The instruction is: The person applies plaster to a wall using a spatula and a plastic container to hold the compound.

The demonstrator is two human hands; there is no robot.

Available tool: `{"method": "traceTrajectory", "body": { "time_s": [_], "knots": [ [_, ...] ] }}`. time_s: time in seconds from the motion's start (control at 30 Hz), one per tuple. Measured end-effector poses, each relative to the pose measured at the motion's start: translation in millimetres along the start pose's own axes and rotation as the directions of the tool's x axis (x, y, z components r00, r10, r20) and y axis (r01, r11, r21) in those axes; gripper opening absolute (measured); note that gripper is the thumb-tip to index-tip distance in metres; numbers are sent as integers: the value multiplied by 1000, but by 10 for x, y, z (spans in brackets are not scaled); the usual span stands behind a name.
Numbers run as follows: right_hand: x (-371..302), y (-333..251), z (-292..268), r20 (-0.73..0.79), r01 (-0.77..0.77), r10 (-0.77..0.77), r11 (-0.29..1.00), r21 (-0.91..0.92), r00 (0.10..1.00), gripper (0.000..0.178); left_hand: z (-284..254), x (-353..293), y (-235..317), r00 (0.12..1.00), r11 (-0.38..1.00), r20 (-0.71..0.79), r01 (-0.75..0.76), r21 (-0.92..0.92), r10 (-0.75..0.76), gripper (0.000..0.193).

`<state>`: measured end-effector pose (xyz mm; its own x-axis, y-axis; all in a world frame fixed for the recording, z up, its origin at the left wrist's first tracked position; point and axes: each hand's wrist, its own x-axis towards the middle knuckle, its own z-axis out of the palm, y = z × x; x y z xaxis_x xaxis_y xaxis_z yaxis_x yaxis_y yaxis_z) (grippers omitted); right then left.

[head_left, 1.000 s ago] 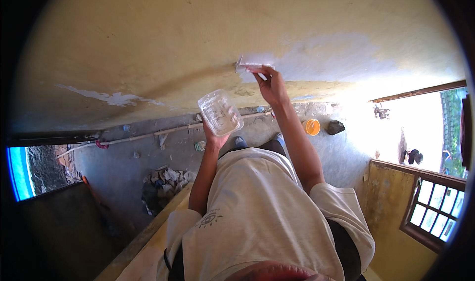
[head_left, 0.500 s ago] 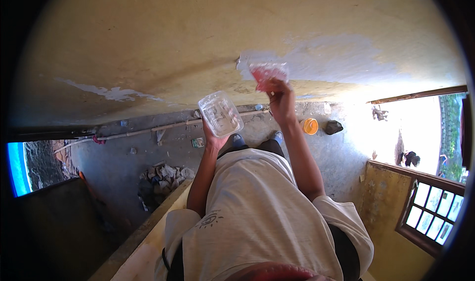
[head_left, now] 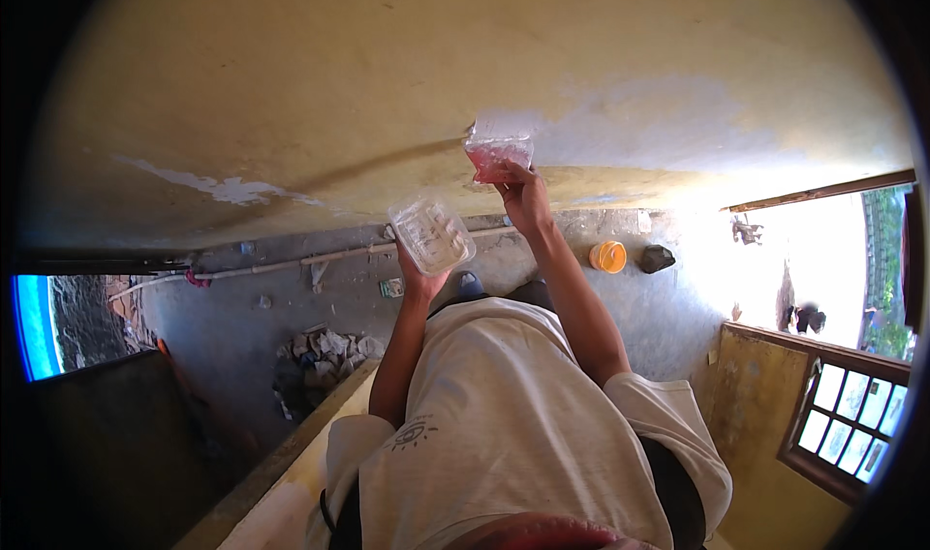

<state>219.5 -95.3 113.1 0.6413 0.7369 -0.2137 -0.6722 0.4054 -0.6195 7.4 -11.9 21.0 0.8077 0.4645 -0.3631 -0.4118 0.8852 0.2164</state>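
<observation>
My right hand (head_left: 526,203) grips a red putty spreader (head_left: 498,161) smeared with white paste, its far edge against the yellow wall (head_left: 329,76). The spreader sits at the left end of a pale grey-white smoothed patch (head_left: 630,114). To the lower left, my left hand (head_left: 422,279) holds a clear plastic tub (head_left: 434,238) from below and the side, its fingers mostly hidden behind it. White paste coats the tub's inside. The tub stands apart from the wall and the spreader.
On the concrete floor are an orange bucket (head_left: 607,257), a black bag (head_left: 657,259) and a heap of crumpled scraps (head_left: 329,356). A thin pipe (head_left: 339,256) runs along the wall's foot. A low ledge (head_left: 291,453) is at my left; a windowed wall (head_left: 746,405) stands at right.
My right hand has moved left and slightly down with the spreader, which now meets the wall at the patch's left end. The tub stays nearly in place, a little lower.
</observation>
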Motion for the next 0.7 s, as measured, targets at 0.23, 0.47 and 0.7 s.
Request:
{"method": "traceTrajectory", "body": {
  "time_s": [0.23,0.47,0.7],
  "knots": [
    [-51,-263,351,-68,52,-43,989,138,997,10,-30,26,-5,999,999,18,27,-19,-26,68],
    [-215,-794,719,-40,75,-66,958,278,997,12,141,-8,-57,999,999,-17,41,-31,-42,69],
    [-469,-1032,246,-59,320,-316,944,74,947,12,145,4,-89,998,998,-28,54,-20,-54,69]
  ]
}}
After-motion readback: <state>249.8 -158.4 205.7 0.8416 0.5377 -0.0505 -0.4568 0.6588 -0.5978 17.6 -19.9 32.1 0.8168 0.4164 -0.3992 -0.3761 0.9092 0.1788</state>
